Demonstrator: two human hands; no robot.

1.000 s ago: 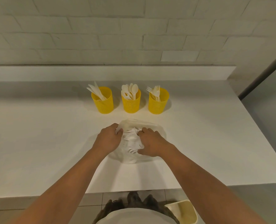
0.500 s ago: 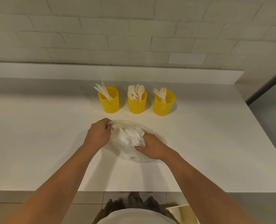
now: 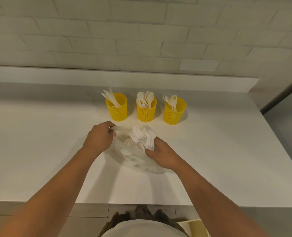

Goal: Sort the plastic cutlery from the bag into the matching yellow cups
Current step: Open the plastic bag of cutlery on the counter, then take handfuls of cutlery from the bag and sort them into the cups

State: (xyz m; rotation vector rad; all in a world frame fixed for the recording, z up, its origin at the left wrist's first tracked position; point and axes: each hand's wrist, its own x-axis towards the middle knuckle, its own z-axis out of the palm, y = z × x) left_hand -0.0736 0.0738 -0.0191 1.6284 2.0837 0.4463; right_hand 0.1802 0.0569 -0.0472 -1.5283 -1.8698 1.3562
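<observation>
A clear plastic bag [image 3: 133,158] lies on the white counter [image 3: 39,151] in front of three yellow cups. My left hand [image 3: 99,138] pinches the bag's upper edge and holds it up. My right hand [image 3: 162,153] grips a bunch of white plastic cutlery [image 3: 143,135], fanned out above the bag's mouth. More cutlery shows through the bag. The left cup [image 3: 117,108] holds knives, the middle cup [image 3: 146,110] holds spoons, and the right cup [image 3: 174,112] holds forks.
A brick wall with a low white ledge [image 3: 124,77] runs behind the cups. The counter's front edge [image 3: 124,202] is close to my body, its right edge slants away. A pale yellow bin [image 3: 194,227] stands on the floor at bottom right.
My right hand has drawn the bunch of cutlery up and out of the bag. My left hand has slid left and back, pulling the bag's edge open. The camera has tilted up slightly.
</observation>
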